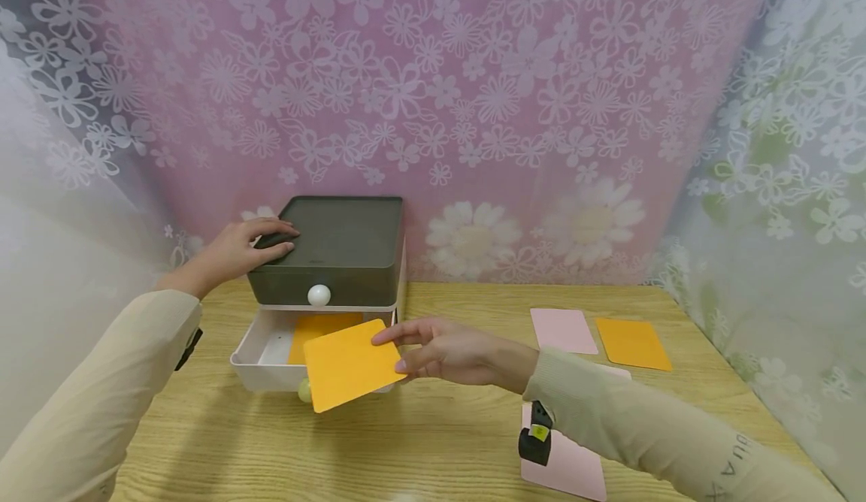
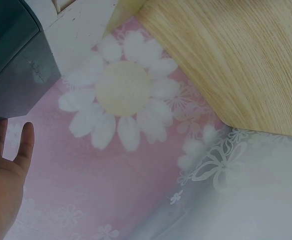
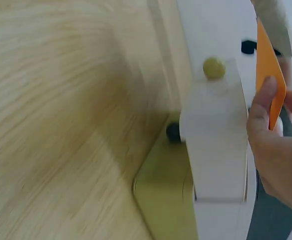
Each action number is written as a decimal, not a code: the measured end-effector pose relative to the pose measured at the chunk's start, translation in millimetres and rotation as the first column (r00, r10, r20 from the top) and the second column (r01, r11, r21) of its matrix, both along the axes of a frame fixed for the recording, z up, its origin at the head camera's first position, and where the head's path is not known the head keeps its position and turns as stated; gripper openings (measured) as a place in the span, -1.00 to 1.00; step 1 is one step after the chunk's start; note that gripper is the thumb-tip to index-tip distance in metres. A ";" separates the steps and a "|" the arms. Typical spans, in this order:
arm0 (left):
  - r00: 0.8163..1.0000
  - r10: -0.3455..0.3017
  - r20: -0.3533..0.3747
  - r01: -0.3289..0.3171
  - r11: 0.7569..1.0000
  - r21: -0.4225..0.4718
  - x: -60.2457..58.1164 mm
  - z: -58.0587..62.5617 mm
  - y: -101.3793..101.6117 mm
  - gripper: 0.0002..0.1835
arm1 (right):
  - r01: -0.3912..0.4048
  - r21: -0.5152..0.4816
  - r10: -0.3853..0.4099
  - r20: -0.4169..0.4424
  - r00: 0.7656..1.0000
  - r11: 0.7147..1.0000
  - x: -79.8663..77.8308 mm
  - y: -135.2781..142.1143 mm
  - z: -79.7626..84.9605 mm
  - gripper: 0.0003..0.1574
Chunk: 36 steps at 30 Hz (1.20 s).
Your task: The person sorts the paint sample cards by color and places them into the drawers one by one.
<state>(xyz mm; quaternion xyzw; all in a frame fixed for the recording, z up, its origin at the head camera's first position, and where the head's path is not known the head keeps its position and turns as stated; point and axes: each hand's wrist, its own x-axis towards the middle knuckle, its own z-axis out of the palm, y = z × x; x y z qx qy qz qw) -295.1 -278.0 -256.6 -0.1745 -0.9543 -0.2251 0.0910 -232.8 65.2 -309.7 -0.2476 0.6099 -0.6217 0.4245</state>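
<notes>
Right sleeve (image 1: 629, 419) and left sleeve (image 1: 101, 397) are reaching over the tabletop (image 1: 440, 449) from its front corners, nearest my head camera. I am seeing a black strap (image 1: 534, 448) circling the right wrist. At the end of that arm the right hand (image 1: 443, 352) is pinching an orange card (image 1: 352, 367) by its right side, thumb and fingers clamped on it. That card is hanging over the front rim of a white drawer (image 1: 260, 378), which is standing pulled out toward the tabletop's front edge. A second orange card (image 1: 325, 329) is lying inside, and a yellow-green knob (image 1: 304, 391) is peeking out beside the held card.

Just above, a dark drawer (image 1: 338, 235) with a white knob (image 1: 319, 295) is sitting closed. The left hand (image 1: 238, 250) is resting on its left corner, thumb and fingers apart. My right wrist view is blurring, but an olive drawer (image 3: 168, 195) is apparently forming the bottom level.

Toward the tabletop's right edge, a pink card (image 1: 564, 331) and a third orange card (image 1: 633, 343) are lying side by side. Another pink card (image 1: 568, 461) is lying near the front edge, partly under the strap in my view.
</notes>
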 end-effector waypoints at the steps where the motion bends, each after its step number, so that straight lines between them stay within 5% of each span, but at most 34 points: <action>1: 1.000 0.001 0.000 -0.001 1.000 0.000 -0.1 0.0 -0.2 -0.61 | 0.013 -0.003 -0.013 0.005 1.000 1.000 2.5 -5.2 1.0 -0.43; 17: 1.000 -0.006 -0.018 0.006 1.000 0.009 -2.7 -2.6 -1.3 -0.62 | 0.226 0.075 -0.228 0.013 0.974 0.971 -3.1 -60.3 2.7 -0.47; 25: 0.999 -0.020 -0.028 0.020 1.000 -0.018 -0.9 0.7 -0.9 -0.60 | 0.335 0.116 -0.339 0.015 0.941 0.935 -8.6 -82.9 3.5 -0.50; 36: 0.999 -0.007 -0.033 0.007 1.000 -0.007 -2.7 -1.2 -1.6 -0.62 | 0.370 0.225 -0.362 -0.076 0.929 0.901 -11.6 -99.9 -4.3 -0.44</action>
